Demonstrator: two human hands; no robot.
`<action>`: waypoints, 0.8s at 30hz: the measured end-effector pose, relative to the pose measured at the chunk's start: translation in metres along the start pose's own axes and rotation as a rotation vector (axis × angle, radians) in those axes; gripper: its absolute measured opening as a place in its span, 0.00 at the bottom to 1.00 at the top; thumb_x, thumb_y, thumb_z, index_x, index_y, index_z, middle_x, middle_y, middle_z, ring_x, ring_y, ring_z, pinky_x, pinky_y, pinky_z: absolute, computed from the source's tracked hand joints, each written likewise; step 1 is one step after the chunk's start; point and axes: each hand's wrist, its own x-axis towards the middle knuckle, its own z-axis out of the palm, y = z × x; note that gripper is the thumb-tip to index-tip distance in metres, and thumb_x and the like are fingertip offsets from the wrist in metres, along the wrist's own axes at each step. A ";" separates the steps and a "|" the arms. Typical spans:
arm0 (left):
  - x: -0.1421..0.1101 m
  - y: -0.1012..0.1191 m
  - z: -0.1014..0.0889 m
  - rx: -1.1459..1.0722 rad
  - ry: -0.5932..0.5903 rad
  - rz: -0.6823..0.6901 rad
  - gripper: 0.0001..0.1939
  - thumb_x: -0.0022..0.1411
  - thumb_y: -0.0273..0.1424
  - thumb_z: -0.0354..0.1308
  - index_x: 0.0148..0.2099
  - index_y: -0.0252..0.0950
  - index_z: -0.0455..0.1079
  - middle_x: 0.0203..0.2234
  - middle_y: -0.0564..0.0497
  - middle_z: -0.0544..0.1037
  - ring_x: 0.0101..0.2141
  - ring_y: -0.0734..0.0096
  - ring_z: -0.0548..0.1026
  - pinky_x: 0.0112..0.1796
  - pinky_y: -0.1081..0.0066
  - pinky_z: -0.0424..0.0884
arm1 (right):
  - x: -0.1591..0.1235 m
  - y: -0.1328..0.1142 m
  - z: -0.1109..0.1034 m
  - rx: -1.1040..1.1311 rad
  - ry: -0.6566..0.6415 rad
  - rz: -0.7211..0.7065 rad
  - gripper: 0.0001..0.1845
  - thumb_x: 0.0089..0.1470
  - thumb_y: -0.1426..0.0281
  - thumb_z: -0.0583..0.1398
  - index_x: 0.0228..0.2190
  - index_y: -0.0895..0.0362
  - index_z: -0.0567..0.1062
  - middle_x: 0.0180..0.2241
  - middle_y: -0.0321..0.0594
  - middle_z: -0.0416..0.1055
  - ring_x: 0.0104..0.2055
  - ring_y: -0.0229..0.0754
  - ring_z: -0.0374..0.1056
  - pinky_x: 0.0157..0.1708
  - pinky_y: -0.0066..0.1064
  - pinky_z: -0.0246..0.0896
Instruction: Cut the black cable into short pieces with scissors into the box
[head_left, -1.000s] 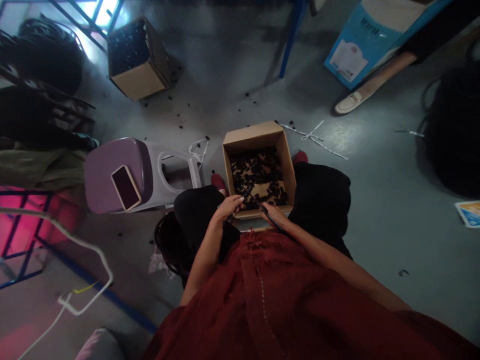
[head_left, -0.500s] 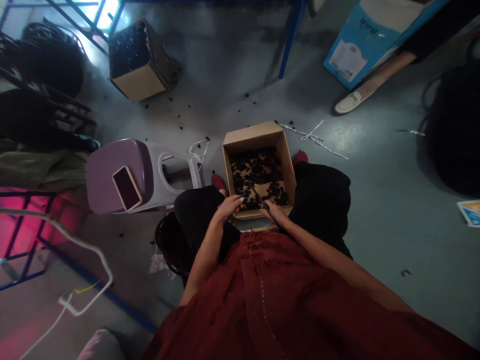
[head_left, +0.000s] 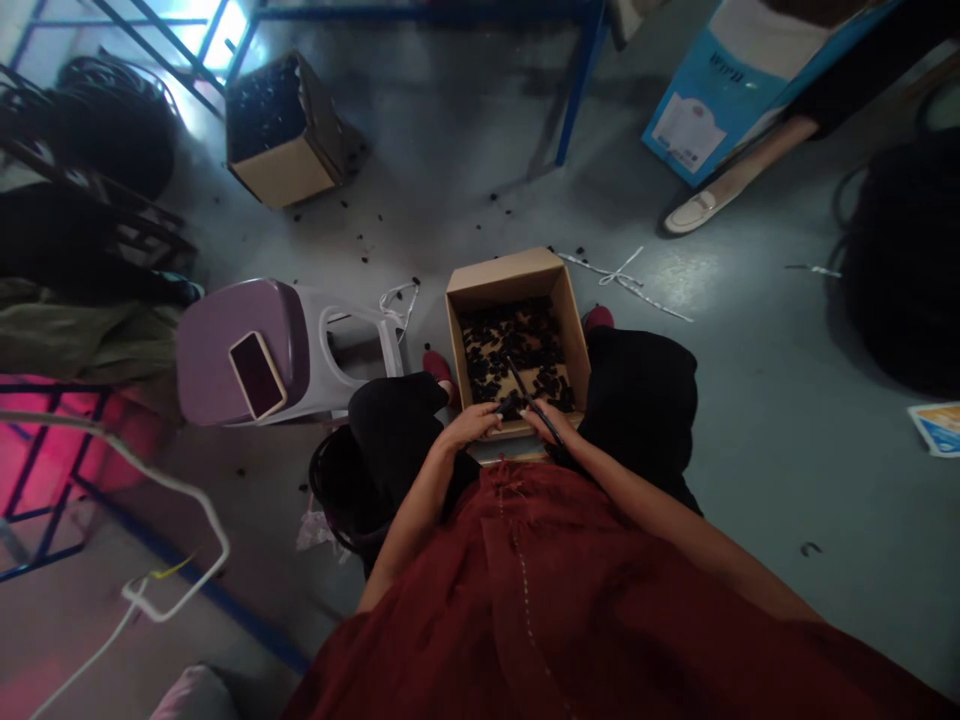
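Currently the left hand (head_left: 469, 425) lies curled at the near rim of an open cardboard box (head_left: 517, 272), its fingers closed narrowly on or just over something small and dark; whether it holds a piece cannot be told. The right hand (head_left: 541, 420) grips a slender black tool (head_left: 534, 403), possibly scissors, though it is too dark to settle, with its far end pointing into the box. The box stands on the floor between the person's black-clad knees (head_left: 641, 400), below a rust-red garment (head_left: 525, 610). Small dark pieces (head_left: 510, 340) cover most of its base in a loose layer, with bare cardboard showing near the middle. Nearby, a plastic stool (head_left: 240, 350) carries a phone (head_left: 257, 375). Loose white tape (head_left: 622, 272) lies on the floor to the right of the box. Farther out, similar dark pieces (head_left: 360, 230) are scattered on the floor, and a second cardboard box (head_left: 283, 170) looks filled to its top with dark pieces. At the far right, a co-worker's foot in a pale shoe (head_left: 694, 212) rests beside a blue carton (head_left: 697, 120).
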 end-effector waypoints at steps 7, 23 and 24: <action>-0.014 -0.005 0.033 0.139 -0.156 0.083 0.18 0.55 0.33 0.51 0.46 0.33 0.70 0.30 0.51 0.75 0.23 0.77 0.67 0.25 0.77 0.62 | -0.009 -0.005 -0.001 0.242 -0.106 0.022 0.16 0.47 0.57 0.55 0.32 0.55 0.62 0.17 0.28 0.60 0.16 0.32 0.58 0.15 0.23 0.55; -0.108 0.018 0.034 0.576 0.037 0.164 0.18 0.58 0.31 0.48 0.50 0.35 0.67 0.40 0.47 0.75 0.39 0.67 0.72 0.41 0.72 0.65 | -0.043 -0.022 -0.010 0.436 -0.002 -0.081 0.18 0.41 0.61 0.57 0.34 0.56 0.60 0.13 0.23 0.56 0.12 0.32 0.55 0.14 0.24 0.54; -0.118 0.016 0.032 0.537 0.033 0.202 0.19 0.59 0.31 0.47 0.52 0.36 0.66 0.43 0.48 0.74 0.42 0.67 0.71 0.43 0.73 0.64 | -0.044 -0.023 -0.009 0.432 -0.006 -0.082 0.18 0.41 0.61 0.57 0.34 0.56 0.60 0.13 0.23 0.56 0.12 0.32 0.55 0.14 0.24 0.54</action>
